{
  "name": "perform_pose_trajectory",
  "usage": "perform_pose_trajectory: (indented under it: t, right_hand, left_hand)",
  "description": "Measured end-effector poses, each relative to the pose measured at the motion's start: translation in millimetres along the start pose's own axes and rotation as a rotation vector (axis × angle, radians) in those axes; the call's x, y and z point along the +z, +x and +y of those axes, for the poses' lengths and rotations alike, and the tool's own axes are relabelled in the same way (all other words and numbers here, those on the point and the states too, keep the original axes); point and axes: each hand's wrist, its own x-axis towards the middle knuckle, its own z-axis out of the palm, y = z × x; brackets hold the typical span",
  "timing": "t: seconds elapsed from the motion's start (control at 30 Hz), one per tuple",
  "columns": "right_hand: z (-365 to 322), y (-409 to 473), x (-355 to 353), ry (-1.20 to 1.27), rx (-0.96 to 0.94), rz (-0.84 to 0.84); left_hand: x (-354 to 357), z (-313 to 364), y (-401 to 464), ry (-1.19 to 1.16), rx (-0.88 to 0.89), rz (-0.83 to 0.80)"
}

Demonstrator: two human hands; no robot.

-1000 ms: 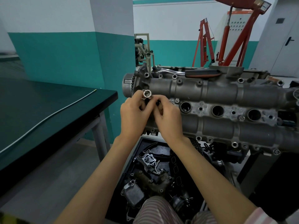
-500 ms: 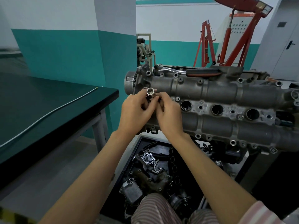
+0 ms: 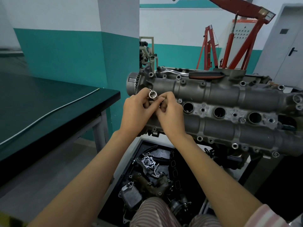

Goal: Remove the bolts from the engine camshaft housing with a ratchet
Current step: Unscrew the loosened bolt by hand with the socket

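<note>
Two bare hands meet in front of the left end of a grey cast-metal camshaft housing, which lies across the right half of the scene on its stand; the left hand curls its fingers round a short silver metal socket, open end tilted up toward the camera; the right hand sits just beside it, touching, thumb and fingertips pinching something small at the socket's lower end, too hidden to identify. A chrome ratchet with a black-and-red handle rests along the far top edge of the housing, well apart from both hands; three round dark bores sit in a row down the housing's middle, with small bolt heads dotted along its flanges. Below the engine, a black tray holds loose grey engine parts and a short chain; a dark green-topped workbench stands to the left, a thin pale rod lying across it; a red hydraulic engine hoist rises at the far wall.
</note>
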Motion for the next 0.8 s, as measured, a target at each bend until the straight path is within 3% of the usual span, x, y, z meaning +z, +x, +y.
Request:
perform_pose_trajectory:
  t: [0.53, 0.8]
  right_hand:
    - [1.7, -0.7, -2.2, -0.049, -0.135, -0.039]
    - [2.8, 0.5, 0.4, -0.007, -0.004, -0.001]
  left_hand:
    - [-3.5, -1.2, 0.8, 0.082, 0.076, -0.042]
    - [-1.8, -0.5, 0.2, 0.026, 0.015, -0.012]
